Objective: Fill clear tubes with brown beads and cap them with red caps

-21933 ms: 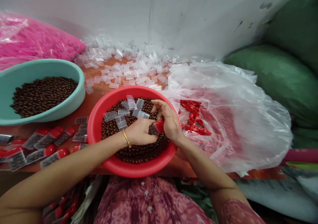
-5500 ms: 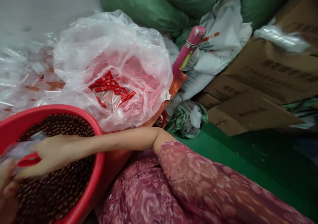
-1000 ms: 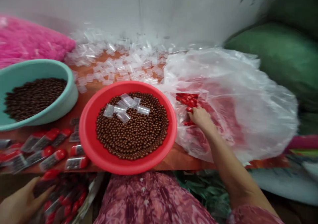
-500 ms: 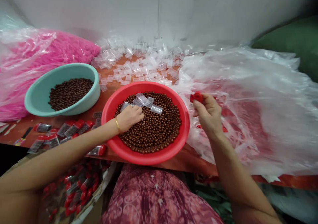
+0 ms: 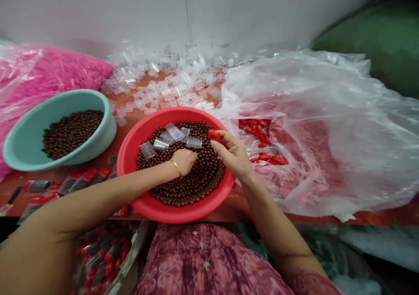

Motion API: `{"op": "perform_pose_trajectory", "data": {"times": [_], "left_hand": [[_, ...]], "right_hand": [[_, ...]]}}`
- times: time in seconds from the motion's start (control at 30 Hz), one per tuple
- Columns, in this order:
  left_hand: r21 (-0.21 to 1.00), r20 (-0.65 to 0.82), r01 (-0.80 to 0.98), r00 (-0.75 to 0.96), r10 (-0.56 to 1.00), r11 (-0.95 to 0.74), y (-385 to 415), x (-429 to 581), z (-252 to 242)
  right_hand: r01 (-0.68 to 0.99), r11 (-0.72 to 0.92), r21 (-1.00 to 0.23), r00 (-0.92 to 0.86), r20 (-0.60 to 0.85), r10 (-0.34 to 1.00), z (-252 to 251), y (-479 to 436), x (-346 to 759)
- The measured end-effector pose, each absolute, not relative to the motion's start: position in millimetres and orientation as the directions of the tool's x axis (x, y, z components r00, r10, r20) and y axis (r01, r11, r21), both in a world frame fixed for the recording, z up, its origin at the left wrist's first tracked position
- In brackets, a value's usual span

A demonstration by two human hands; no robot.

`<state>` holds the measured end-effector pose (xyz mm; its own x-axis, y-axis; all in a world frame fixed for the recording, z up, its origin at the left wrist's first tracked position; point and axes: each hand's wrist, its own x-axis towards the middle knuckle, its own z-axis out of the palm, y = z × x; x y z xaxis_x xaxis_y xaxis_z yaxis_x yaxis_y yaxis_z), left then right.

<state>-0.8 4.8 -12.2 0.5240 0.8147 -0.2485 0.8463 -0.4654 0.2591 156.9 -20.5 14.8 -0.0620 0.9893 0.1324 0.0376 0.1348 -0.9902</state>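
Red plastic basin (image 5: pixel 183 215) is sitting on the orange-red worktop (image 5: pixel 236 205), loaded with brown beads (image 5: pixel 183 194) and a handful of clear containers (image 5: pixel 175 132) lying on top. Right hand (image 5: pixel 233 154) is at the basin's right side, fingers pinching a red cap (image 5: pixel 214 135) above the beads. Left hand (image 5: pixel 185 161), the one with the gold bracelet (image 5: pixel 176 168), is down at the beads just in front of those containers, fingers curled in; can't tell if they've got hold of anything. Off to the right there's a big see-through plastic bag (image 5: pixel 353 125) with loose red caps (image 5: pixel 258 131) in its opening. Teal basin (image 5: pixel 24 140) with more brown beads is over on the left, and red-capped, filled containers (image 5: pixel 68 184) lie in front of it.
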Motion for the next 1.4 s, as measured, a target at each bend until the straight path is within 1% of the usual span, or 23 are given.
{"op": "perform_pose_trajectory", "data": {"times": [0.13,0.17,0.2,0.23,0.27,0.3,0.33,0.37,0.47,0.57,0.63,0.73,0.8,0.9,1.0,1.17,1.23,1.3,1.4], "left_hand": [[0.434,-0.183,0.8,0.528,0.829,-0.414,17,14,-21],[0.499,-0.166,0.769,0.537,0.827,-0.399,20,13,-22],[0.593,-0.153,0.718,0.545,0.825,-0.365,21,10,-22],[0.707,-0.146,0.64,0.55,0.822,-0.302,22,6,-21],[0.82,-0.148,0.532,0.553,0.82,-0.211,22,1,-18],[0.91,-0.158,0.403,0.553,0.818,-0.098,21,-5,-14],[0.961,-0.173,0.276,0.552,0.816,0.017,19,-11,-9],[0.978,-0.192,0.172,0.549,0.813,0.114,16,-16,-3],[0.961,-0.232,-0.004,0.535,0.812,0.277,5,-26,14],[0.921,-0.246,-0.128,0.542,0.803,0.369,-7,-27,23],[0.92,-0.229,-0.146,0.554,0.8,0.364,-11,-26,25],[0.938,-0.206,-0.118,0.566,0.798,0.326,-13,-25,24],[0.939,-0.205,-0.108,0.59,0.781,0.327,-13,-26,24],[0.941,-0.186,-0.107,0.629,0.755,0.321,-13,-27,27],[0.967,-0.153,-0.069,0.611,0.777,0.245,-15,-25,28],[0.994,-0.108,0.08,0.506,0.856,0.078,-20,-21,24],[0.986,-0.064,0.166,0.464,0.883,-0.016,-21,-21,21],[0.959,0.01,0.254,0.417,0.909,-0.127,-22,-21,19],[0.929,0.058,0.318,0.374,0.926,-0.187,-23,-21,17]], "right_hand": [[-0.012,0.118,-0.993,-0.006,0.118,0.993,14,-19,157],[-0.034,0.11,-0.993,0.006,0.11,0.994,13,-19,157],[-0.056,0.103,-0.993,0.014,0.103,0.995,13,-18,157],[-0.075,0.099,-0.992,0.018,0.098,0.995,12,-18,157],[-0.086,0.098,-0.991,0.021,0.097,0.995,12,-17,158],[-0.089,0.1,-0.991,0.022,0.098,0.995,12,-17,158],[-0.083,0.103,-0.991,0.023,0.102,0.995,12,-16,159],[-0.07,0.107,-0.992,0.022,0.106,0.994,12,-16,159],[-0.027,0.103,-0.994,-0.002,0.103,0.995,13,-17,159],[0.052,0.093,-0.994,-0.056,0.09,0.994,16,-21,154],[0.131,0.157,-0.979,-0.076,0.148,0.986,19,-24,149],[0.252,0.3,-0.92,-0.099,0.284,0.954,19,-25,142],[0.319,0.328,-0.889,-0.167,0.288,0.943,19,-23,141],[0.379,0.299,-0.876,-0.241,0.219,0.946,19,-19,144],[0.369,0.278,-0.887,-0.243,0.197,0.95,24,-18,145],[0.361,0.312,-0.879,-0.323,0.196,0.926,27,-24,143],[0.38,0.326,-0.866,-0.339,0.197,0.92,25,-27,142],[0.402,0.337,-0.852,-0.352,0.196,0.915,22,-31,141],[0.427,0.344,-0.836,-0.372,0.184,0.91,21,-37,138]]}}
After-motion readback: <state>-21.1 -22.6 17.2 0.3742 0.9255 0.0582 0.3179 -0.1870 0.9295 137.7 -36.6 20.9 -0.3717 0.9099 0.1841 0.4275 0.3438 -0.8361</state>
